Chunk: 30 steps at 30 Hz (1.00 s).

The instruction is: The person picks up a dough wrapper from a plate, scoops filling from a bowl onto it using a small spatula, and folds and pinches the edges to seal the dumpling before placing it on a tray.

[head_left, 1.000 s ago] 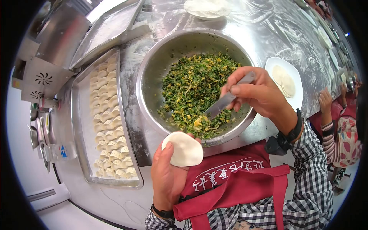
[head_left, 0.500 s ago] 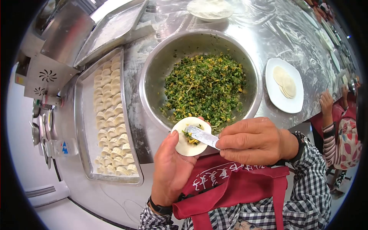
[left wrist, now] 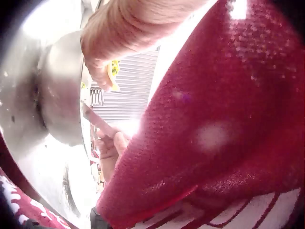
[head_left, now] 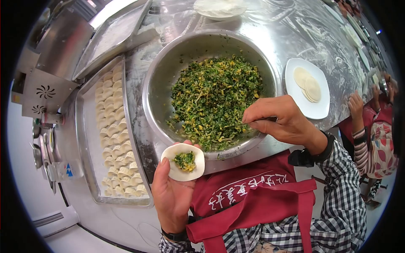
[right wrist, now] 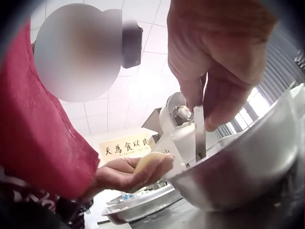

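In the head view, my left hand [head_left: 173, 198] holds a round dough wrapper [head_left: 174, 171], thumb at its edge and fingers beneath, with a mound of green-and-yellow filling [head_left: 184, 161] on it. My right hand [head_left: 287, 120] grips a thin metal spatula over the large steel bowl [head_left: 151, 105] of chopped filling [head_left: 215, 92]. The right wrist view shows the spatula [right wrist: 200, 136] pinched between thumb and fingers, blade pointing down at the bowl. Both hands are by the bowl's near side, apart from each other.
Left of the bowl lies a tray [head_left: 86, 156] with rows of folded dumplings [head_left: 114, 122]; another tray [head_left: 112, 38] is behind it. A white plate [head_left: 318, 110] with wrappers [head_left: 312, 88] stands right, a floured dish [head_left: 219, 7] at the back. Another person's hand [head_left: 355, 105] is far right.
Filling has gone from the spatula onto the wrapper. My right hand has moved off the wrapper and back to the bowl, while my left hand, still holding the wrapper, has shifted slightly left.
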Each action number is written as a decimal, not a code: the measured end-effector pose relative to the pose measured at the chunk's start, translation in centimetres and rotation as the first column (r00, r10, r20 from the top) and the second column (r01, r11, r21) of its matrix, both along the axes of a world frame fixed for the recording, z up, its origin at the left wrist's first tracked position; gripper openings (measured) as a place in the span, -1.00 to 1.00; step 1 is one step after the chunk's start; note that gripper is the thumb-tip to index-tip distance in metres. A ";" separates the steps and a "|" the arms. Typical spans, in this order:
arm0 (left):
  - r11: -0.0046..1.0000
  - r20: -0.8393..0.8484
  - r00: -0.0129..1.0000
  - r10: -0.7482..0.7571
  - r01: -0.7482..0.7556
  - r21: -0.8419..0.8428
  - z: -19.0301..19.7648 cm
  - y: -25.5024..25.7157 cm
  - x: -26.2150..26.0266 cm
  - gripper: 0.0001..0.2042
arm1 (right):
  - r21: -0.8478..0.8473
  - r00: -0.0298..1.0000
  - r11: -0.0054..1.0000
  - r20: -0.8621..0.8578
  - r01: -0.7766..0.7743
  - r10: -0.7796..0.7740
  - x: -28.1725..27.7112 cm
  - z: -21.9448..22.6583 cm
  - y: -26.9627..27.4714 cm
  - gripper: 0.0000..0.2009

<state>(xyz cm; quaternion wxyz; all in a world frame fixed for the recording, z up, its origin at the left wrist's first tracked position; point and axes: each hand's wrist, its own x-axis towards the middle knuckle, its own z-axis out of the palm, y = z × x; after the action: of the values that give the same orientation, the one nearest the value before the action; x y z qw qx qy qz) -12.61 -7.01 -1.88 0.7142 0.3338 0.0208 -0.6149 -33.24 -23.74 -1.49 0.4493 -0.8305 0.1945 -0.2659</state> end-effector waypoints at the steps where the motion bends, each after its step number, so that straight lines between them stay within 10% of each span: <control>1: 1.000 0.000 1.000 0.000 0.000 0.002 -0.1 0.1 0.0 -0.65 | -0.002 1.000 1.000 -0.023 -0.011 0.011 0.1 -0.1 0.0 -0.86; 8: 1.000 0.044 0.999 0.007 -0.009 0.026 -0.5 0.5 -0.1 -0.62 | 0.074 0.998 0.996 -0.027 -0.058 0.060 0.8 -0.1 -0.2 -0.90; 16: 1.000 0.057 0.998 0.000 -0.002 0.031 -0.8 0.7 -0.1 -0.62 | 0.607 0.995 0.792 -0.100 0.067 -0.008 1.0 0.9 -0.2 -0.92; 30: 0.979 -0.074 0.993 -0.095 0.106 0.172 -2.7 3.0 -0.9 -0.67 | 0.618 0.995 0.780 -0.086 0.098 -0.057 0.7 0.8 0.4 -0.89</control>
<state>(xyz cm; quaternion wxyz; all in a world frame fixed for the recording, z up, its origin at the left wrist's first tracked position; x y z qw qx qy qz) -13.50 -4.02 -4.55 0.6489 0.3760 0.0813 -0.6565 -32.50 -23.33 -0.68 0.6799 -0.6355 0.3190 -0.1793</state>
